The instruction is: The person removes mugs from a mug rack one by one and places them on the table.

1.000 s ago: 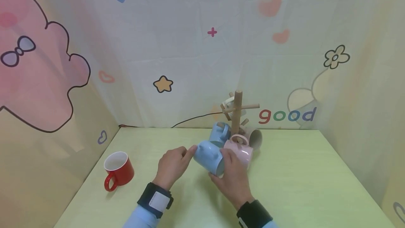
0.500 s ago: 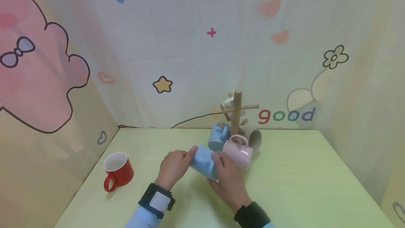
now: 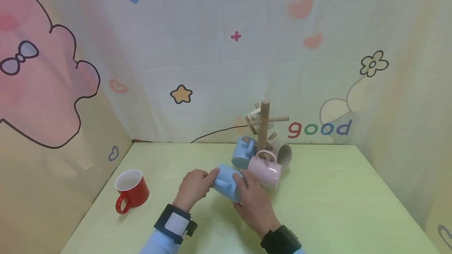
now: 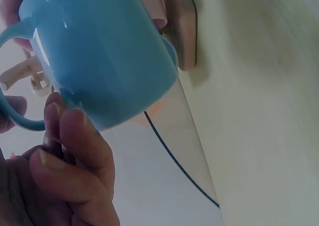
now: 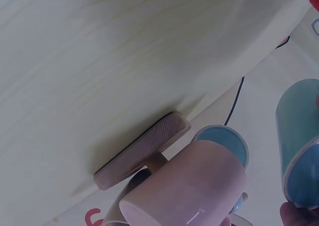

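Both hands hold a light blue mug [image 3: 227, 172] tilted on its side above the table, in front of the mug tree. My left hand [image 3: 194, 186] pinches its left end beside the handle; curled fingers [image 4: 84, 151] show there in the left wrist view. With thumb and fingers, my right hand [image 3: 255, 207] grips the other end, and the right wrist view shows a fingertip at the mug's open rim [image 5: 301, 186]. The wooden mug tree [image 3: 263, 128] carries a second blue mug [image 3: 243, 156], a pink mug [image 3: 265, 173] and a pale mug [image 3: 284, 154].
A red mug [image 3: 139, 192] with a white inside stands upright at the left of the table [image 3: 346, 207]. High on the tree, a whitish item [image 3: 255, 116] is partly hidden by the post. A dark cord [image 3: 219, 130] runs along the back curtain.
Both hands have brought the held blue mug slightly nearer and to the left. It has been turned, so its handle now faces up toward the head camera. The other mugs stay put.
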Available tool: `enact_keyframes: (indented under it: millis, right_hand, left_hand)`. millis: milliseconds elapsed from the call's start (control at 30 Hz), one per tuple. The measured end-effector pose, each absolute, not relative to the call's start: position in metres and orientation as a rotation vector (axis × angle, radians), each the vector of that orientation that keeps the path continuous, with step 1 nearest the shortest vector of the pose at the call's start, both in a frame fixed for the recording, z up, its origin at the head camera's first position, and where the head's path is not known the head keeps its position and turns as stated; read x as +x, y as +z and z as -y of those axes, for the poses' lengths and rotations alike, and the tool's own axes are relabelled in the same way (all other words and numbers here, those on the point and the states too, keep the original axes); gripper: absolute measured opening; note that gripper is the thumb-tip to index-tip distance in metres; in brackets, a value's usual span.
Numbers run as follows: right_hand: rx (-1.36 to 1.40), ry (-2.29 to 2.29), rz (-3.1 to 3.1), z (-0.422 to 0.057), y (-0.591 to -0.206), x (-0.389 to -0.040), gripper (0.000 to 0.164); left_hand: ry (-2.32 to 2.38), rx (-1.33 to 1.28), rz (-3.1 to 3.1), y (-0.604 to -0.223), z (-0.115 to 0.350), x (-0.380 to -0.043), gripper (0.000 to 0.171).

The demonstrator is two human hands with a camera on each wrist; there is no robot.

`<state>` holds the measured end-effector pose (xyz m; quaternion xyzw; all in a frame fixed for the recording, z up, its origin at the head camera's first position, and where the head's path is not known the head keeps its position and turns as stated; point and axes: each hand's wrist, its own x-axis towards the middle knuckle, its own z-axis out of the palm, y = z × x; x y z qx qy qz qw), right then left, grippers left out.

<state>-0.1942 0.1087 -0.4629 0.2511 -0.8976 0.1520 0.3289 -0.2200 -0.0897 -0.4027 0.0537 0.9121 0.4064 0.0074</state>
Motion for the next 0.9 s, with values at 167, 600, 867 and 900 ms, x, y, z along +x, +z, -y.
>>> enact_keyframes:
  millis: [167,600,867,900]
  right_hand:
    - [0.667,0.367,2.328,-0.1077,-0.4628,-0.1932,0.089]
    - [0.667,0.379,2.318,-0.1048,-0.4666,-0.1919,0.092]
    - [0.654,0.371,2.325,-0.1031,-0.4672,-0.1917,0.089]
    - [0.642,0.375,2.334,-0.103,-0.4668,-0.1917,0.087]
  left_hand:
    - [1.372,0.142,-2.743,-0.4037,0.0927,-0.2206,0.048]
    - [1.559,0.083,-2.59,-0.406,0.0918,-0.2212,0.037]
    - [1.744,0.119,-2.398,-0.4036,0.0909,-0.2245,0.035]
    - [1.753,0.132,-2.383,-0.403,0.0903,-0.2247,0.035]
